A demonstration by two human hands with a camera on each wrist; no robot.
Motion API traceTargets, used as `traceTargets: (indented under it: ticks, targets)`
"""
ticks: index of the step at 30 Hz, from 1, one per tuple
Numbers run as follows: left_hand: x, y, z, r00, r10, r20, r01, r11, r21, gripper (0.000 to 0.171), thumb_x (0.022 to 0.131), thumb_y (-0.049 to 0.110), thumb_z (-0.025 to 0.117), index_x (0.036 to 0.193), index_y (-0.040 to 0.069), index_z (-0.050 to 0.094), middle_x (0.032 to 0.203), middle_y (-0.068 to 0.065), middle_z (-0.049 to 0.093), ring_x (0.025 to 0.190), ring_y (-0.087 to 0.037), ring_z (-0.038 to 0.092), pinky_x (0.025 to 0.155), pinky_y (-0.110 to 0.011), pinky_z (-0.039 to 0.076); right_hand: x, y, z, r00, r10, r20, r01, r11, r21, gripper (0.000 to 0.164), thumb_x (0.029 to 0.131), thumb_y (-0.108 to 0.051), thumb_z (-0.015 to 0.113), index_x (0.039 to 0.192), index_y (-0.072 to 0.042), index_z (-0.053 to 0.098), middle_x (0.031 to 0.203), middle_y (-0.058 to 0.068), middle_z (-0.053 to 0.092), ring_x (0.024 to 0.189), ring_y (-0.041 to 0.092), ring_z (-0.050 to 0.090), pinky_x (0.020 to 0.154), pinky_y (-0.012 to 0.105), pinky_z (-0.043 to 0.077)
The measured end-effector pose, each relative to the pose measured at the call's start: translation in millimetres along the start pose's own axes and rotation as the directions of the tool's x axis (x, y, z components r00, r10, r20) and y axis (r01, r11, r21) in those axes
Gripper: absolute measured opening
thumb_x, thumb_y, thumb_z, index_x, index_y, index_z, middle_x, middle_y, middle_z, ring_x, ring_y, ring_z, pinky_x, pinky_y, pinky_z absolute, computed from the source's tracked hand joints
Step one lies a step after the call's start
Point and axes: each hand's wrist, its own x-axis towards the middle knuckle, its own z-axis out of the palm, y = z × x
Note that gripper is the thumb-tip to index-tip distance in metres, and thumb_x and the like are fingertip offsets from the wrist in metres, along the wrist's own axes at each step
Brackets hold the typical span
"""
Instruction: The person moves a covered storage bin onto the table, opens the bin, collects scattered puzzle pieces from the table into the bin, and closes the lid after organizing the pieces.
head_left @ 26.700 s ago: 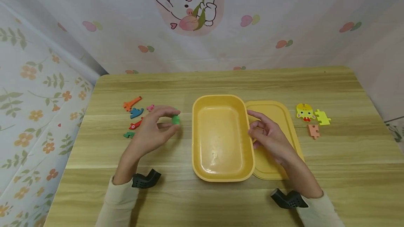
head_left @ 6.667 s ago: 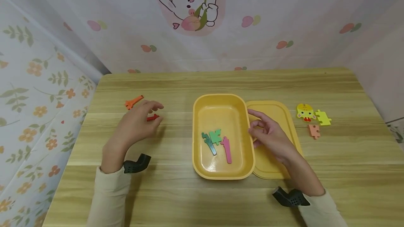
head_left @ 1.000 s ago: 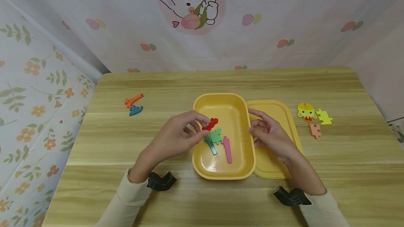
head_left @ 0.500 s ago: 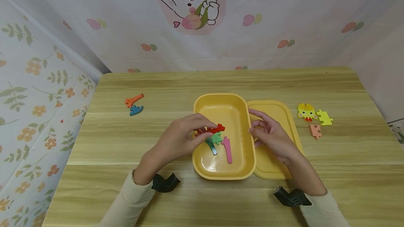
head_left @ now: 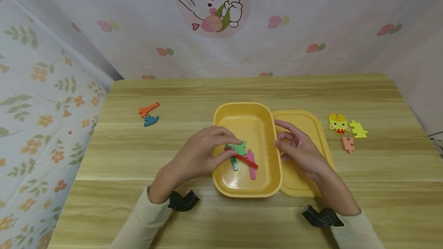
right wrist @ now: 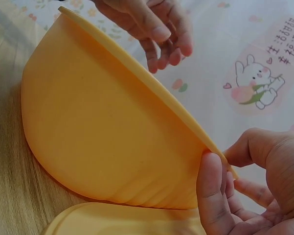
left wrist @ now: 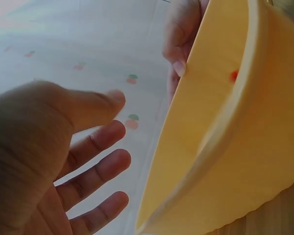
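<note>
Release of a red piece into a yellow box. The left hand, which pinched this piece half a second ago, now hangs over the box with thumb and fingers parted, holding nothing. The piece appears to lie aslant inside the box, crossing a pink piece and a dark green piece; full contact with the floor cannot be judged. The right hand pinches the box's right rim between thumb and fingers, as it did then. The change raises the box's contents by one and, as a judgement, completes one transfer.

Counts: one box; one yellow lid, flat at the box's right side; two hands; nine pieces visible. Four are in the box: red, pink, dark green and a light green piece. Two lie on the table, well to its left: an orange piece and a blue piece. Three lie beyond the lid: an animal-face piece, a yellow piece and a salmon piece.
</note>
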Motion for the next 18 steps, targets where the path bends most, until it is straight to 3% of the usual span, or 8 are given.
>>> traceTargets:
  ticks: [8,18]
  targets:
    - [-3.5,-4.1,-5.9,0.999,-0.007,-0.044,0.009,0.999,0.034,0.025,0.093,0.03,0.073,0.116,0.023,0.074,0.11,0.008,0.072,0.104,-0.006,0.063,0.093,-0.027,0.056,-1.6,2.5,-1.2,1.0,0.004,0.006,-0.004,1.0,0.005,0.064,0.098,-0.009,0.062,0.155,-0.018,0.035,0.099,-0.003,0.058,0.077,0.007,0.062,0.061,0.029,0.061]
    - [-12.9,-23.8,-23.6,0.99,-0.093,-0.109,0.1,0.993,0.061,0.024,0.095,0.026,0.071,0.119,0.022,0.072,0.112,0.004,0.071,0.105,-0.012,0.066,0.091,-0.032,0.057,1.0,4.9,-2.1,1.0,-0.013,0.02,0.012,1.0,0.02,0.063,0.1,-0.009,0.06,0.156,-0.019,0.033,0.098,-0.005,0.057,0.078,0.004,0.06,0.06,0.027,0.06]
